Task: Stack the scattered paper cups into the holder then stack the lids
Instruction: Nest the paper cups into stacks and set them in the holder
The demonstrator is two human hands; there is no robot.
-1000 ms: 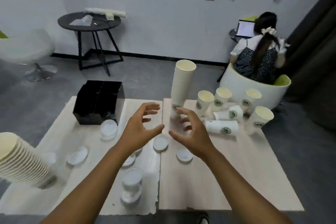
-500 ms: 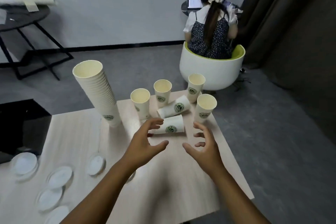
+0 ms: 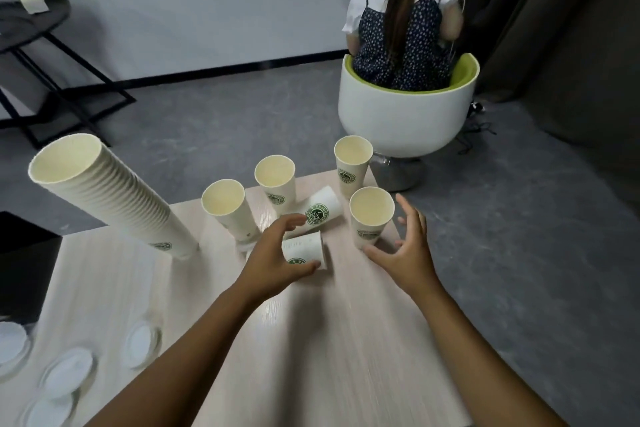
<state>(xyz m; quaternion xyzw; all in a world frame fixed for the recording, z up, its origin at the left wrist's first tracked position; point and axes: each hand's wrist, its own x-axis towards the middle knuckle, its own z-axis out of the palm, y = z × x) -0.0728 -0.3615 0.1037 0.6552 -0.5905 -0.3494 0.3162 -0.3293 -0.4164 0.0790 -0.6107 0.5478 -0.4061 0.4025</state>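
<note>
A paper cup (image 3: 306, 248) lies on its side on the light wood table (image 3: 329, 340). My left hand (image 3: 273, 253) grips it, fingers over the top and thumb on the near side. My right hand (image 3: 405, 246) hovers with spread fingers just right of an upright cup (image 3: 372, 215), apart from it. A second lying cup (image 3: 320, 210) and three more upright cups (image 3: 228, 208) (image 3: 275, 180) (image 3: 351, 163) stand behind. A tall leaning stack of cups (image 3: 114, 198) rises at the left. Several white lids (image 3: 140, 343) lie at the lower left.
The black holder (image 3: 24, 263) shows partly at the left edge. Behind the table's far right corner a person sits in a white tub chair (image 3: 408, 121). A black side table (image 3: 34, 28) stands at the far left, and a dark curtain (image 3: 571, 45) hangs at right.
My view swung right and down toward the loose cups. Both hands reached forward; the left hand closed round the near lying cup, and the right hand came beside the front right upright cup.
</note>
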